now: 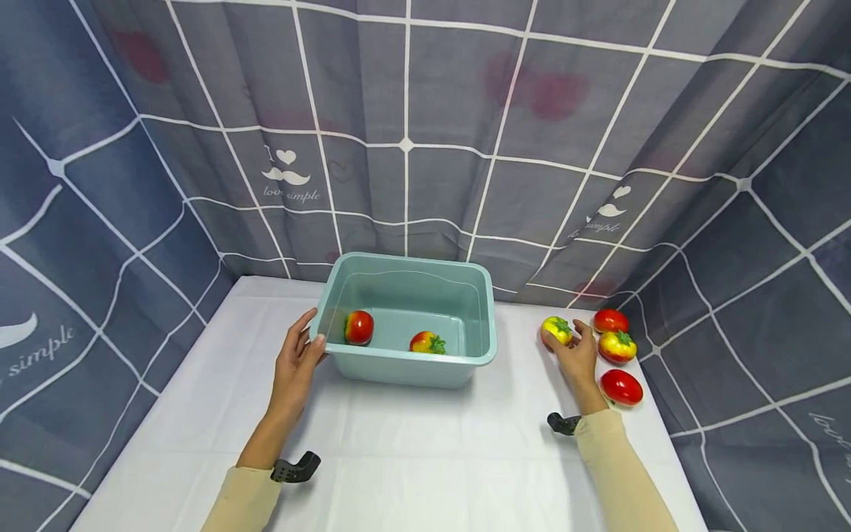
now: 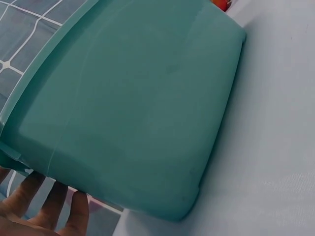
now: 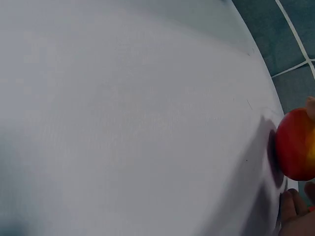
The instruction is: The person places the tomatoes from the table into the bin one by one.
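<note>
My left hand [image 1: 295,366] holds the left end of a pale green plastic bin [image 1: 405,369], its thumb at the rim and fingers against the outer side. In the left wrist view the bin's wall [image 2: 128,108] fills most of the picture, with fingers [image 2: 51,204] at its lower edge. Inside the bin lie a red fruit [image 1: 360,327] and a red-yellow fruit [image 1: 424,342] with a green leafy top. On the right, my right hand [image 1: 578,362] pinches another red-yellow fruit [image 1: 555,329] with green leaves. That fruit [image 3: 298,145] is partly cut off in the right wrist view.
Beside my right hand, near the table's right edge, sit a red fruit [image 1: 611,321], a yellow-red leafy fruit [image 1: 617,347] and another red one [image 1: 621,388]. White cloth covers the table [image 1: 412,458]. Grey checked curtains [image 1: 439,185] enclose the back and sides.
</note>
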Action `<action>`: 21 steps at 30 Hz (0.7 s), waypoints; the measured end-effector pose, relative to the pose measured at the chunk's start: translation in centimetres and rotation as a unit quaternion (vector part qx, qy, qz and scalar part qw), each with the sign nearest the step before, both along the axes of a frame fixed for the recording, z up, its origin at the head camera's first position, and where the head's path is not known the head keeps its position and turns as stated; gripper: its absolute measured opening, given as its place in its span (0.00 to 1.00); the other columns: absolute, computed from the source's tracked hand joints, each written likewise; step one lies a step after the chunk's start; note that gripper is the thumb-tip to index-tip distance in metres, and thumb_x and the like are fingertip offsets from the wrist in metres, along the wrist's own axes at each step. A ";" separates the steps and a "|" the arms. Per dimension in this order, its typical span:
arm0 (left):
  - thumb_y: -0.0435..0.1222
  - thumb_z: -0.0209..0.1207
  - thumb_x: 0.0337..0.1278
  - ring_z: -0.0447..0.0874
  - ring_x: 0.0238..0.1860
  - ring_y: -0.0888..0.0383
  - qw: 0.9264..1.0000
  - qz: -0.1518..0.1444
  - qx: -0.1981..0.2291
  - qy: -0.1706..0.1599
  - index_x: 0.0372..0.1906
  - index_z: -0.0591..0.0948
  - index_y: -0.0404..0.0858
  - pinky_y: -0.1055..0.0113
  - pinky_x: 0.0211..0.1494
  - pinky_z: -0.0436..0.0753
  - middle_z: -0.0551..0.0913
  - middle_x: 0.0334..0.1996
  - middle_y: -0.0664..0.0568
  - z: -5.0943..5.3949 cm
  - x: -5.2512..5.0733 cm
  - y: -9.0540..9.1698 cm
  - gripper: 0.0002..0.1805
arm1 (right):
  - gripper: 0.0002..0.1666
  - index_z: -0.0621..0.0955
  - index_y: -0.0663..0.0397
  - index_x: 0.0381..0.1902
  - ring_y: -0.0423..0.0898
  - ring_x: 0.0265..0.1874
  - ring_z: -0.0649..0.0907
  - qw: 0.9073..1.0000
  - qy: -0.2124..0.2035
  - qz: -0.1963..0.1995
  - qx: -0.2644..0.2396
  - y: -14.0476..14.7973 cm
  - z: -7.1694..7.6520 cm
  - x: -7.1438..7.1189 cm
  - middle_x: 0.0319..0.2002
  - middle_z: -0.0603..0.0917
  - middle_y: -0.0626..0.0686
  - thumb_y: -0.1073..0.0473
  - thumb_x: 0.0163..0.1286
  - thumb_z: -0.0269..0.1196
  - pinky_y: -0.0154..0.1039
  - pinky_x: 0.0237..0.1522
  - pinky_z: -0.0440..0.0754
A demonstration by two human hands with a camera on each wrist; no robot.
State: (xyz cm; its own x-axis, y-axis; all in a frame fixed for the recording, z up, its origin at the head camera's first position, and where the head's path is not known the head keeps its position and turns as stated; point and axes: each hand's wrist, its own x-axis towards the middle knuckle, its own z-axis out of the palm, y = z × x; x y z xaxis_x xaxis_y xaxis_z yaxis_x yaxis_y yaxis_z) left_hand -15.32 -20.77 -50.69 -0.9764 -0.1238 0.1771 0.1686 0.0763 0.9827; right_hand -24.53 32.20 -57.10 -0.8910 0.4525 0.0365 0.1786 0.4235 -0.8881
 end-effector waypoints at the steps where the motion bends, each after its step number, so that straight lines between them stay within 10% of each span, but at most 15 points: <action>1: 0.40 0.53 0.86 0.80 0.71 0.59 1.000 0.000 0.000 -0.001 0.86 0.62 0.51 0.81 0.62 0.84 0.72 0.78 0.41 0.0 0.0 0.0 0.32 | 0.48 0.65 0.62 0.80 0.68 0.72 0.75 1.000 -0.001 -0.001 -0.002 -0.1 -0.1 -0.1 0.79 0.67 0.69 0.53 0.71 0.74 0.60 0.78 0.75; 21: 0.42 0.53 0.86 0.78 0.73 0.56 1.000 0.003 -0.003 -0.006 0.86 0.62 0.52 0.82 0.63 0.83 0.72 0.78 0.43 0.0 0.1 0.1 0.32 | 0.44 0.68 0.61 0.78 0.64 0.71 0.76 1.000 0.016 0.012 -0.018 -1.8 1.7 -0.2 0.76 0.72 0.66 0.54 0.72 0.73 0.55 0.78 0.75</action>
